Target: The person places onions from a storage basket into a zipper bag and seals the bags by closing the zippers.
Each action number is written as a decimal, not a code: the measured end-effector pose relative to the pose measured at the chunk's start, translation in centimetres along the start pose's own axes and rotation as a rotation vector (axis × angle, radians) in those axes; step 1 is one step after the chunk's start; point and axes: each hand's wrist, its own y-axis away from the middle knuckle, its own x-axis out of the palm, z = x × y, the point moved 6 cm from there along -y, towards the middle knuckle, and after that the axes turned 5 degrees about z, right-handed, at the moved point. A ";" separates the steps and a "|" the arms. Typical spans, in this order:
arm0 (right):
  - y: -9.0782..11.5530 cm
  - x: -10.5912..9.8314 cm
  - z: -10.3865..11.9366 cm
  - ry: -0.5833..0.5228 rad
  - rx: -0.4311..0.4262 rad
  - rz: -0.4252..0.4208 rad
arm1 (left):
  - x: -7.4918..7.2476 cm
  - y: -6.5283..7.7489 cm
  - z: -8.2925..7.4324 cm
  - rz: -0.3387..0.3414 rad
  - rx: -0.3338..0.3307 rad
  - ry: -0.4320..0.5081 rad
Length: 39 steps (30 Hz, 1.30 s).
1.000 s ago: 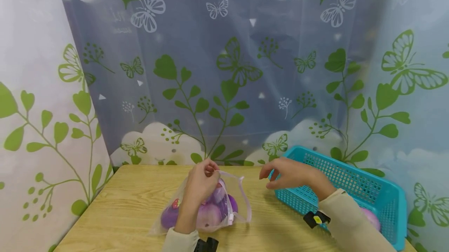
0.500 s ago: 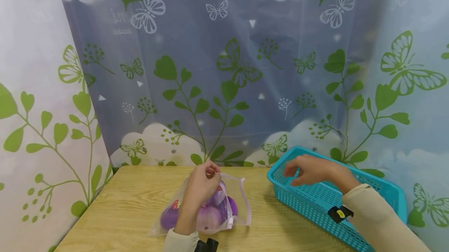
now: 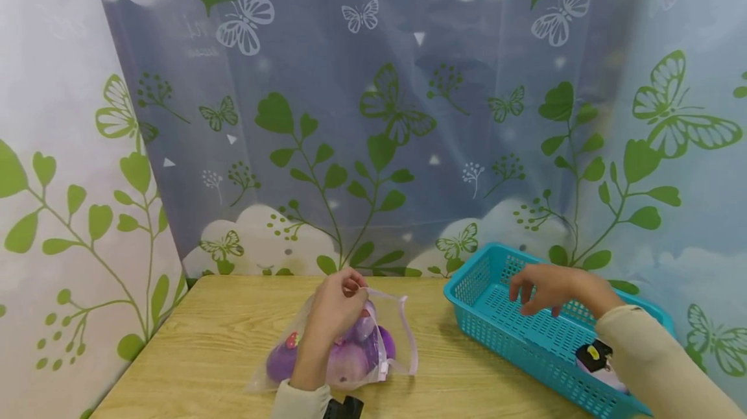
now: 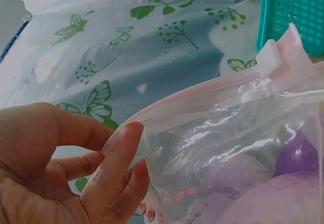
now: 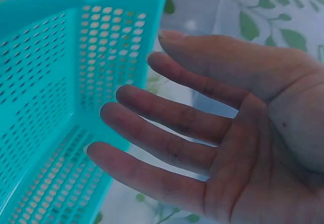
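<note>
My left hand (image 3: 335, 302) pinches the top edge of a clear zip bag (image 4: 192, 133) with a pink rim. Inside the bag are several purple and lilac rounded things (image 3: 347, 360), their kind blurred by the plastic. A white slider (image 4: 269, 59) sits near the far end of the bag's rim in the left wrist view. Over the turquoise plastic basket (image 3: 496, 338) hovers my right hand (image 3: 551, 288), its fingers relaxed and apart with nothing between them. In the right wrist view the perforated basket wall (image 5: 109, 47) lies just beyond the fingertips. A pale pink thing (image 3: 609, 377) in the basket is partly hidden by my right wrist.
Both the bag and the basket stand on a light wooden table (image 3: 222, 322). A patterned curtain (image 3: 373, 198) with leaves and butterflies hangs right behind the table and along its sides.
My right hand has moved right, from between the bag and the basket to above the basket's inside. My left hand has stayed at the bag's rim.
</note>
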 end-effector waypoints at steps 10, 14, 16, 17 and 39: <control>0.8 1.3 -6.4 -0.130 0.197 0.064 | 0.1 -0.1 0.1 0.008 -0.004 0.005; 1.3 2.0 -8.7 -0.168 0.285 0.079 | 0.1 -0.1 0.1 0.009 0.002 0.009; 1.4 2.4 -9.7 -0.152 0.318 0.078 | 0.1 -0.1 0.0 0.008 0.008 0.007; 1.4 2.6 -10.3 -0.141 0.337 0.083 | 0.1 -0.1 0.0 0.008 0.009 0.008; 1.1 5.2 -14.2 -0.279 0.428 0.250 | 0.1 0.0 0.0 0.015 0.006 0.059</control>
